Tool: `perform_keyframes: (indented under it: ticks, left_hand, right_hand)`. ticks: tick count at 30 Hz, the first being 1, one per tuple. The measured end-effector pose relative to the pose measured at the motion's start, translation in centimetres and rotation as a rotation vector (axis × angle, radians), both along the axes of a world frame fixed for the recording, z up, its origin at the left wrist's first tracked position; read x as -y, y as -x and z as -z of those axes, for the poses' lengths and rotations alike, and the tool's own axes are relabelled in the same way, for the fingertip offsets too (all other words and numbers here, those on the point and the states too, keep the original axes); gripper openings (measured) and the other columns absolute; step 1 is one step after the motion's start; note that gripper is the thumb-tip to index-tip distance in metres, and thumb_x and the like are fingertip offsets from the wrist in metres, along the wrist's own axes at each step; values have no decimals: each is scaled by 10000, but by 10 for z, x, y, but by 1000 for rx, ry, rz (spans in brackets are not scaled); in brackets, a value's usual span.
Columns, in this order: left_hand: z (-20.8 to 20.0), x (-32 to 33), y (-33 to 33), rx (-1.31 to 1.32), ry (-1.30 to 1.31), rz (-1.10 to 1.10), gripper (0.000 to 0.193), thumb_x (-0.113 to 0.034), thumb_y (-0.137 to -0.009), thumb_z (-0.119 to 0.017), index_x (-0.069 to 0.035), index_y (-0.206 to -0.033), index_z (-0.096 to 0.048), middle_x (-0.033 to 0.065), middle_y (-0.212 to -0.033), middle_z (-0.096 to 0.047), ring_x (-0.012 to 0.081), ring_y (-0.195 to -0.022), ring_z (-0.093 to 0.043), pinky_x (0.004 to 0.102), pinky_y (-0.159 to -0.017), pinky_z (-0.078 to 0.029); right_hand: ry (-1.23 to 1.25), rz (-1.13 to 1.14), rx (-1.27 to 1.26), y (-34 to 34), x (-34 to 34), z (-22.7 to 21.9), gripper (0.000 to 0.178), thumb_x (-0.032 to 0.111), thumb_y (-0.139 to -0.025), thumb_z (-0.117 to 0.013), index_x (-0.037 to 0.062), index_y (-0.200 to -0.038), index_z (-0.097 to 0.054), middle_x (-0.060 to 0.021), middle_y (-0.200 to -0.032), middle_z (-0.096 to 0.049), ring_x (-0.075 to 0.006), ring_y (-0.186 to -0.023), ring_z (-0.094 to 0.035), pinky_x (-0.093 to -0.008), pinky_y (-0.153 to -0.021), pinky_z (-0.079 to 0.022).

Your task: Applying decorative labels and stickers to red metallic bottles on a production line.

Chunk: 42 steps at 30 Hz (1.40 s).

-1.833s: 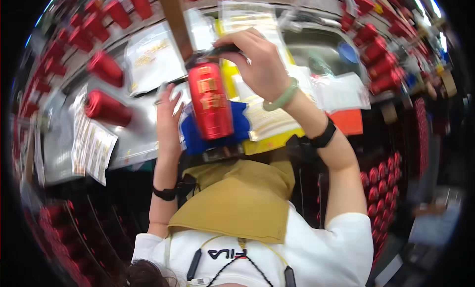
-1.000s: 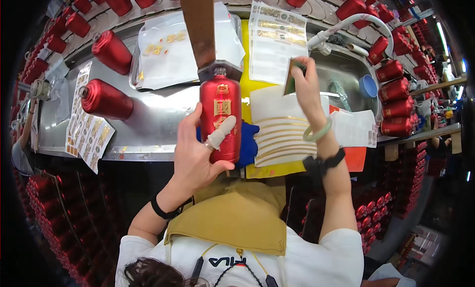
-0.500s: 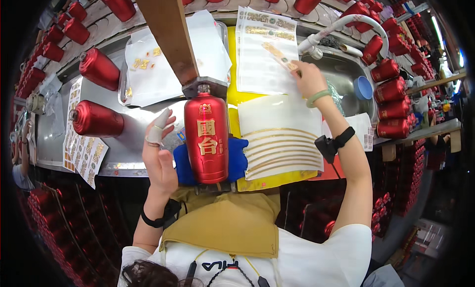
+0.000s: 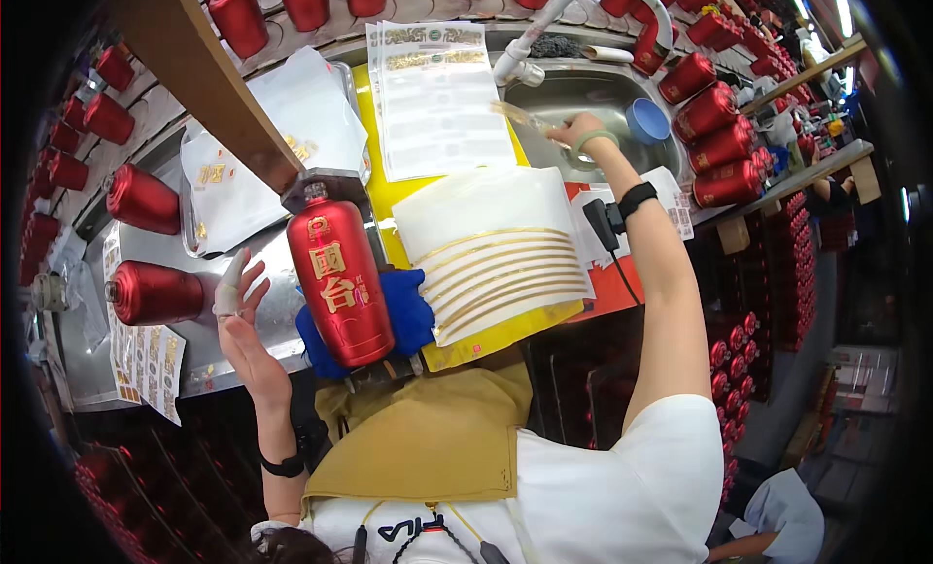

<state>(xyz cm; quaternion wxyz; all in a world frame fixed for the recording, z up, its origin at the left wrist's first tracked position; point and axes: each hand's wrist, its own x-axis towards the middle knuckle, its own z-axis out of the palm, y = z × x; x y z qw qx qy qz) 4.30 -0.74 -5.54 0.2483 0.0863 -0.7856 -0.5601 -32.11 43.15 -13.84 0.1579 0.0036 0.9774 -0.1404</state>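
Note:
Pinched in the fingers of my right hand (image 4: 583,135) is a thin decal strip (image 4: 522,116) with gold marks, held over the metal sink (image 4: 575,90). My left hand (image 4: 251,321) is raised with fingers apart and holds nothing; a white covering wraps one finger. To its right a red bottle (image 4: 340,284) with gold characters leans back on a blue cloth pad (image 4: 408,309), its neck against a block on a wooden bar (image 4: 209,68). Printed decal sheets (image 4: 445,127) lie left of the sink. Nearer me is a white sheet (image 4: 486,209) with several curved gold strips.
A tray (image 4: 362,127) bears white paper with loose gold decals. Two red bottles (image 4: 155,294) lie at the left, near more decal sheets (image 4: 146,355). A blue bowl (image 4: 648,121) sits in the sink under a white faucet (image 4: 520,64). Many red bottles line the surroundings.
My right hand has carried the strip from the edge of the printed sheets to over the sink. The whole view has turned and shifted; my left hand remains open beside the bottle.

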Motion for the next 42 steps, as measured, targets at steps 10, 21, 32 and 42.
perform_keyframes:
  ticks: [10,21,32,42]
  left_hand:
    - [-44,-5,54,-76,-58,380,810,-644,-1053,-243,17,-1452,-485,207,-1401,-581,299,-1306,-561,467,-1105,-428]
    - [-60,-30,69,169,-278,779,593,-489,-1095,-320,-3,-1348,-546,69,-1166,-641,120,-1032,-589,278,-943,-458]
    - [-21,13,-32,358,-270,407,383,-83,-959,-695,6,-1311,-572,-10,-944,-605,54,-842,-578,235,-780,-490]
    - [10,-4,-25,329,-611,325,496,-60,-963,-692,-7,-1397,-458,1,-964,-570,84,-889,-568,263,-831,-480]
  right_hand:
    - [286,-190,-44,-61,62,-106,435,456,-962,-675,25,-934,-726,39,-725,-550,-59,-683,-469,-248,-611,-402]
    - [890,-519,157,-208,189,-218,394,482,-946,-702,107,-832,-670,115,-727,-451,11,-662,-358,-200,-583,-286]
    - [808,-470,117,-291,191,-122,284,227,-882,-790,-21,-824,-665,-31,-657,-544,-84,-584,-439,-274,-542,-371]
    - [968,-250,127,-297,197,-80,225,222,-905,-771,11,-875,-699,23,-700,-574,-52,-645,-459,-247,-581,-366]
